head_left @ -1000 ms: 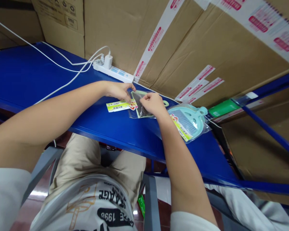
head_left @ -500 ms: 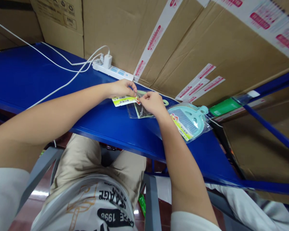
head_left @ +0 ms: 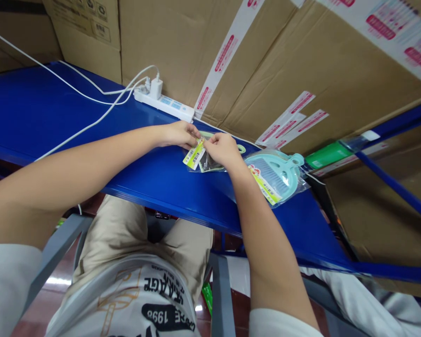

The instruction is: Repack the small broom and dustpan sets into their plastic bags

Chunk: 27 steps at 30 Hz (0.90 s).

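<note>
Over the blue table, my left hand [head_left: 183,135] and my right hand [head_left: 220,149] pinch a yellow-and-white printed label [head_left: 195,155] between them. The label now slants over a clear plastic bag [head_left: 215,164] lying flat, with a dark, pale-green-edged item inside. Part of that item and its round handle end [head_left: 242,149] show beside my right hand, which covers the rest. Just right of it lies a light-blue dustpan with a brush [head_left: 280,175] in a clear bag. That bag bears a similar yellow label [head_left: 264,186].
A white power strip [head_left: 164,106] with a plug and white cables [head_left: 101,122] sits along the back of the blue table [head_left: 154,171]. Large taped cardboard boxes [head_left: 182,42] stand behind. A green packet [head_left: 330,153] lies at the right end. A grey chair armrest [head_left: 59,255] is below.
The label has turned from nearly level to a steep slant and shifted right over the bag. My left hand moved slightly right and down with it; my right hand stayed nearly still.
</note>
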Available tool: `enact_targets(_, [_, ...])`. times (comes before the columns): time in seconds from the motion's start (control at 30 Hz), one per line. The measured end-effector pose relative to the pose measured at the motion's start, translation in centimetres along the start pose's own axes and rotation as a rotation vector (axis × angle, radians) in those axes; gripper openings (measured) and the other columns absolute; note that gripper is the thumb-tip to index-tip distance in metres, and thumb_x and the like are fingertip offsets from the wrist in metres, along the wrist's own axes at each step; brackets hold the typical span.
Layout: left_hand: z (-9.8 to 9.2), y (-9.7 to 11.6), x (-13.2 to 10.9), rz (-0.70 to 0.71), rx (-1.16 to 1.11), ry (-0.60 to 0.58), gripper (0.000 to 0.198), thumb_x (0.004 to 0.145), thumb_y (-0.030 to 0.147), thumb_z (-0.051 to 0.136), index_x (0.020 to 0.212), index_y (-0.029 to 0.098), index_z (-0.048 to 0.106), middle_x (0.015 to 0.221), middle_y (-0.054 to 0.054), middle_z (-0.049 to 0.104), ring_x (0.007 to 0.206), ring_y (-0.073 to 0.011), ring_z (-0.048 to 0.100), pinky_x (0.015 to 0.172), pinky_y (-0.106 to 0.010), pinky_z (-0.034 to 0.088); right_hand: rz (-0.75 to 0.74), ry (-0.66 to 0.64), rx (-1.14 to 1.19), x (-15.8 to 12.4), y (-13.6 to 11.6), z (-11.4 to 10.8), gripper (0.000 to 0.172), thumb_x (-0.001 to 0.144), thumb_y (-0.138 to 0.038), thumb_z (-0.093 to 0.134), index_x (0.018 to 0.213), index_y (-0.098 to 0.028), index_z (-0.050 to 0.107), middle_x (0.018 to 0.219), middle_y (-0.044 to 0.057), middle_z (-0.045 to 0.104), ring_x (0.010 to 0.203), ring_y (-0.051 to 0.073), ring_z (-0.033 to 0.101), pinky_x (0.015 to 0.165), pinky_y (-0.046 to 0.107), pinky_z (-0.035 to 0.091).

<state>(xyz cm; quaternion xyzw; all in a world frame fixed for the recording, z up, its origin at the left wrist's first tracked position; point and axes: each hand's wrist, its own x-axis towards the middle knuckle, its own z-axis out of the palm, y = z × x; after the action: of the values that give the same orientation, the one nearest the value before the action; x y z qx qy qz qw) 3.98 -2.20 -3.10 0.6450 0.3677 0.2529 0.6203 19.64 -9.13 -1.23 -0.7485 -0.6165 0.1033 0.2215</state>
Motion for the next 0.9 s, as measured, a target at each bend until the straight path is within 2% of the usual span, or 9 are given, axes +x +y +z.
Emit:
enact_targets(0.13, [-0.2,0.1,0.0,-0.014,0.128,0.041,0.042,0.072,0.001,0.081,0.111,0.015,0.07,0.075,0.003,0.068,0.079,-0.0169,0.073,0.089,-0.037,0.058,0.011,-0.005,-0.003,0.0,-0.1,0.0,0.018,0.086,-0.025,0.068,0.069,-0.024,0.06,0.082,0.006,0.073,0.088,0.024,0.071,0.086,0.035,0.054])
enact_targets(0.23, [-0.2,-0.1,0.3,-0.013,0.174,0.064,0.043,0.072,0.002,0.086,0.11,0.014,0.07,0.07,0.003,0.066,0.069,-0.0149,0.069,0.083,-0.036,0.059,0.007,-0.008,0.001,0.0,-0.1,0.1,0.018,0.086,-0.024,0.068,0.069,-0.024,0.06,0.081,0.005,0.073,0.086,0.024,0.07,0.085,0.034,0.054])
enact_targets(0.43, [0.6,0.7,0.0,-0.074,-0.007,0.166,0.03,0.081,-0.001,0.082,0.101,0.015,0.065,0.071,0.001,0.067,0.066,-0.0107,0.066,0.077,-0.031,0.057,-0.003,-0.001,0.004,0.1,0.1,0.1,0.018,0.087,-0.025,0.067,0.07,-0.024,0.061,0.083,0.005,0.074,0.086,0.024,0.071,0.086,0.036,0.055])
enact_targets(0.53, [0.7,0.9,-0.2,-0.086,-0.058,0.192,0.031,0.083,-0.001,0.081,0.101,0.016,0.062,0.072,0.001,0.067,0.068,-0.0098,0.068,0.078,-0.029,0.057,0.0,-0.005,0.004,0.1,0.1,0.1,0.017,0.087,-0.025,0.067,0.071,-0.024,0.061,0.084,0.006,0.074,0.087,0.024,0.071,0.087,0.035,0.055])
enact_targets(0.77, [-0.4,-0.9,1.0,-0.005,0.115,0.063,0.069,0.064,0.018,0.102,0.12,0.016,0.061,0.076,0.0,0.069,0.073,-0.0183,0.073,0.076,-0.035,0.059,-0.006,-0.004,0.016,0.1,0.1,0.1,0.019,0.088,-0.028,0.068,0.07,-0.024,0.061,0.081,0.006,0.074,0.085,0.025,0.071,0.084,0.035,0.055])
enact_targets(0.9, [-0.3,-0.8,1.1,-0.009,0.106,0.105,0.072,0.065,0.017,0.102,0.122,0.019,0.058,0.078,0.002,0.068,0.073,-0.0171,0.072,0.077,-0.035,0.059,0.0,-0.006,0.012,-0.1,-0.1,-0.1,0.02,0.088,-0.023,0.068,0.069,-0.023,0.062,0.084,0.007,0.075,0.086,0.024,0.071,0.084,0.034,0.054])
